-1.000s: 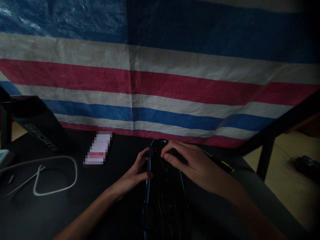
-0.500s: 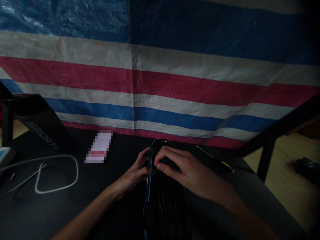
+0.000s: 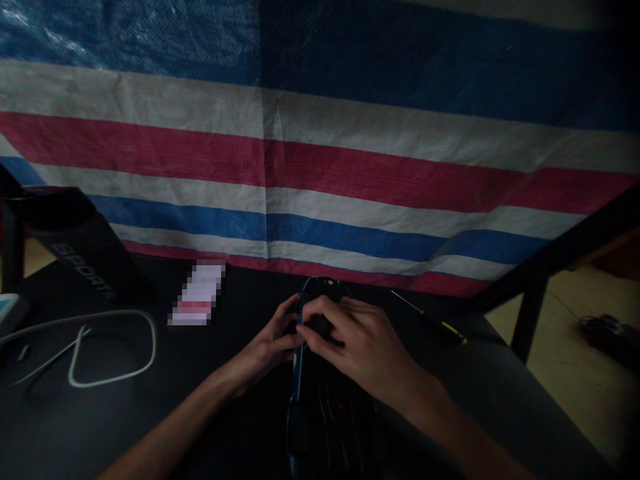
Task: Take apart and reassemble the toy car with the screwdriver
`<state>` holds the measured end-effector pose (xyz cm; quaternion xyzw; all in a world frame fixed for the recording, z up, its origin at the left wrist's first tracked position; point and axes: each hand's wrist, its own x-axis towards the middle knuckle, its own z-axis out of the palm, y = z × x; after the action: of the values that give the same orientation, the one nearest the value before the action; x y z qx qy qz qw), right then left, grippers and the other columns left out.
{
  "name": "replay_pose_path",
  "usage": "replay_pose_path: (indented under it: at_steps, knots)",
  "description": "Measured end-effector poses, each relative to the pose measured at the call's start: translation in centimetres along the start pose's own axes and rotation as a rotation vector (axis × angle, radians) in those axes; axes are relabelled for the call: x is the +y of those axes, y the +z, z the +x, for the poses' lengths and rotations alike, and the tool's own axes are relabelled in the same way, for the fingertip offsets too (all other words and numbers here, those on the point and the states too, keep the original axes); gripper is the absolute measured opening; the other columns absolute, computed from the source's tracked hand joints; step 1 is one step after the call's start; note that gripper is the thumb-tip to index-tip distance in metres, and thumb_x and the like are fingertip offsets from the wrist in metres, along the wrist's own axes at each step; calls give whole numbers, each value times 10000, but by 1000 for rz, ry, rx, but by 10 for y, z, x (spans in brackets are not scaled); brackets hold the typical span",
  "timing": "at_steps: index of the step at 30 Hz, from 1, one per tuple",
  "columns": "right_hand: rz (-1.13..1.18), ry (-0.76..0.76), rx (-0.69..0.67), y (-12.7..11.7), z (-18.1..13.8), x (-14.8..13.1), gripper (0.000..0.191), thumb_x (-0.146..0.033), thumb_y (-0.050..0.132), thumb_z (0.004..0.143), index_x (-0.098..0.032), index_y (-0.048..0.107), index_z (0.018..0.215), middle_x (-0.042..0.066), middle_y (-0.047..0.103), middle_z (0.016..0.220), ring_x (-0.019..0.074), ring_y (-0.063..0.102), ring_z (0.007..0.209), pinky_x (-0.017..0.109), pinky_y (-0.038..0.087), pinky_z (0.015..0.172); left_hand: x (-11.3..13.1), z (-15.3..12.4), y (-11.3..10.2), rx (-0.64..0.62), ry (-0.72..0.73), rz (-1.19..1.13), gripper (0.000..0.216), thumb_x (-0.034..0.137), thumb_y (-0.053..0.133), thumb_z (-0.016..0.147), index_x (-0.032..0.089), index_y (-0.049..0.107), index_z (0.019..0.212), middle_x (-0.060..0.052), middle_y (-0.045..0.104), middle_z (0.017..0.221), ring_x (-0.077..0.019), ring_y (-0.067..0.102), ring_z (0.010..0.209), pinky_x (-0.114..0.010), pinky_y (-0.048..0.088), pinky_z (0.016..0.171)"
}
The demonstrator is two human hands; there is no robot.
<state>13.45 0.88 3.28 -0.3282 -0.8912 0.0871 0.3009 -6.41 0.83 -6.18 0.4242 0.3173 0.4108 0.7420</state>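
Note:
A long dark device with a blue rim [image 3: 297,373] lies lengthwise in front of me, with thin wires showing on its upper side. Its exact kind is hard to make out in the dim light. My left hand [image 3: 270,343] grips the far part of its left rim between thumb and fingers. Over the far half, my right hand [image 3: 350,333] is closed, its thumb and index finger meeting at a small dark part by that same rim. What lies between those fingertips is hidden. To the right rests a screwdriver [image 3: 443,325] with a black and yellow handle, untouched.
On the black table [image 3: 200,413], a white cable [image 3: 113,385] loops at the left. A blurred-out phone-like rectangle [image 3: 199,293] lies behind it, near a dark "SPORT" container [image 3: 85,247]. A striped tarp [image 3: 320,160] hangs along the back; the table edge slopes away right.
My right hand has shifted slightly left and its fingertips now sit closer to the left rim. My left hand stays nearly in place.

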Motion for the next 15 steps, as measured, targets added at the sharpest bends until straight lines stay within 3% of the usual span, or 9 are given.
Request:
replay_pose_path:
  at_steps: [4,7,10,15]
  knots:
    - [-66,99,17,-6,1,0,130,-339,540,1062,-234,609,1029,-10,722,793,162,669,691,318,500,684,3,0,2,9,-13,-5,806,286,747,926,375,323,1605,-103,476,1490,-323,529,1314,-458,448,1028]
    - [17,100,-37,-15,2,2,85,-248,543,1033,-236,599,1095,20,745,991,183,706,910,341,535,835,3,0,2,10,-17,-23,825,287,758,927,359,309,1615,-127,451,1516,-350,504,1365,-474,452,1042]
    - [76,25,-66,-20,2,5,191,-191,539,1018,-250,593,1191,36,732,1169,186,680,1087,349,528,948,1,0,-1,1,-14,-10,834,315,762,935,361,294,1624,-139,421,1554,-364,476,1408,-503,432,1086]
    - [-37,92,-92,-18,0,5,177,-328,488,1077,-231,635,1083,24,738,891,186,685,809,348,525,765,-4,1,-6,-26,9,15,804,352,740,957,385,297,1626,-127,371,1636,-370,426,1468,-547,366,1163]
